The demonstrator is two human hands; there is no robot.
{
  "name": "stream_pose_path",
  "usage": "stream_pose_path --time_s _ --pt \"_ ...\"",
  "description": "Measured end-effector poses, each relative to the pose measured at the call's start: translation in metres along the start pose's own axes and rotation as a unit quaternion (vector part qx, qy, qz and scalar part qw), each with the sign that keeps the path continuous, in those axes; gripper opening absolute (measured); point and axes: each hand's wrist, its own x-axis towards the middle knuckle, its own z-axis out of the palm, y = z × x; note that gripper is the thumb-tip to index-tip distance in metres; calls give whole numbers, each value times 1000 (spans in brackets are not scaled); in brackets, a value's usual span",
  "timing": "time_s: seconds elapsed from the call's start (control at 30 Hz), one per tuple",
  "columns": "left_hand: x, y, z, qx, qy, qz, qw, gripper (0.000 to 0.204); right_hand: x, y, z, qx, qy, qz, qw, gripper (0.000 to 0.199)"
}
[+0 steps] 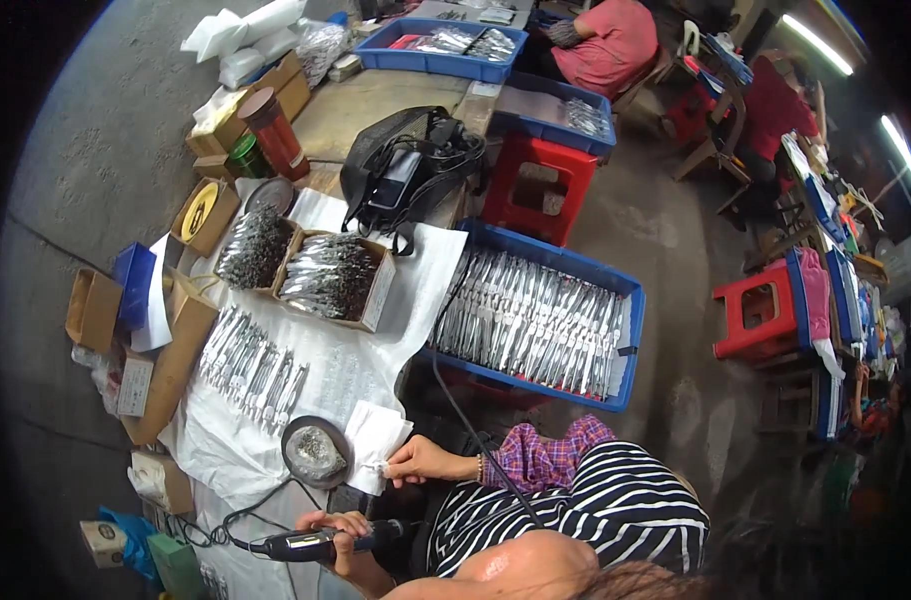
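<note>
Head view, watching remotely: left hand (343, 530) wrapped round black tool (300, 546); right hand (425, 461) narrowed, pinching small piece (380, 469) at white paper (373, 430) (too tiny for me to name). Metal pieces (255, 368): rows on cloth (360, 375), more in cartons (380, 295), blue tray (630, 335) packed. Work seems under way; which stacks count as done or left, I cannot tell. Print on small box (135, 387), illegible from here

Floor (660, 260): grey, with paler patches
Tube lights (817, 45): two, white (both lit)
Stools (502, 195): red, openings in their sides
</note>
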Motion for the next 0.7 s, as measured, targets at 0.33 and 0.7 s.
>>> stream_pose_path --time_s 0.33,0.7 --pt "12 14 48 67 143 95 983 46 -6 -12 2 -20 18 72 997 25" --pt "30 5 47 184 13 245 952 42 -4 -20 1 -3 27 92 995 24"
